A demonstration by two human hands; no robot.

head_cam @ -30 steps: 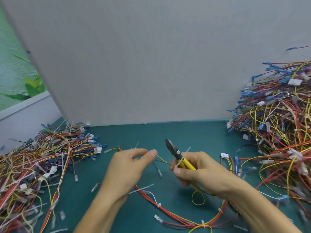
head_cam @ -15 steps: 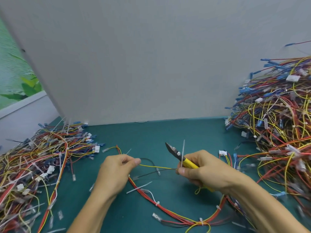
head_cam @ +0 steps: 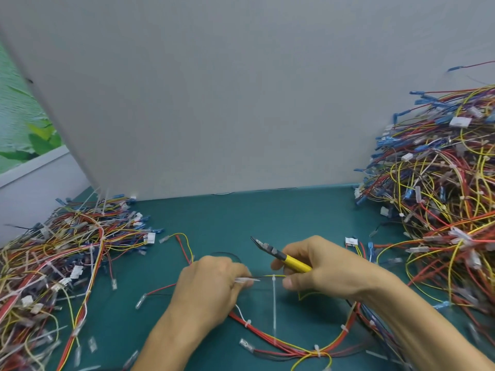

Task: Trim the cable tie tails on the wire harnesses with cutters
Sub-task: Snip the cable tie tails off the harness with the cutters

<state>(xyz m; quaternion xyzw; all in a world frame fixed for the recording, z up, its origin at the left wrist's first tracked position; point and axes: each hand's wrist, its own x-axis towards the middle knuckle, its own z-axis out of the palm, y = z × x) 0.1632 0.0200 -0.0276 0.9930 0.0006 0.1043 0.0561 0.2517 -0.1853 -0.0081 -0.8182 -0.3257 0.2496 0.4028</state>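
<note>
From where I stand, the thin wire (head_cam: 278, 276) is now pulled straight between the two hands. Half a second ago it sagged, and the white cable tie (head_cam: 274, 298) stood upright beside the cutters' nose. The tie has since swung over. Its head sits on the wire midway between the two sets of fingertips, and its long tail hangs down toward the person.

The left hand (head_cam: 211, 285) pinches one end of the wire, fingers curled tight. The right hand (head_cam: 321, 269) is wrapped around the yellow handles of the cutters (head_cam: 281, 257), while its thumb and a finger nip the wire's other end. The blades point up and away to the left, above the left knuckles and well clear of the tie.

So the tail looks uncut but laid out ready. I'd say the cutters must next swing down to the tie's head. The rest of the harness (head_cam: 294, 346) loops on the green mat (head_cam: 241, 218) below both wrists.
</note>
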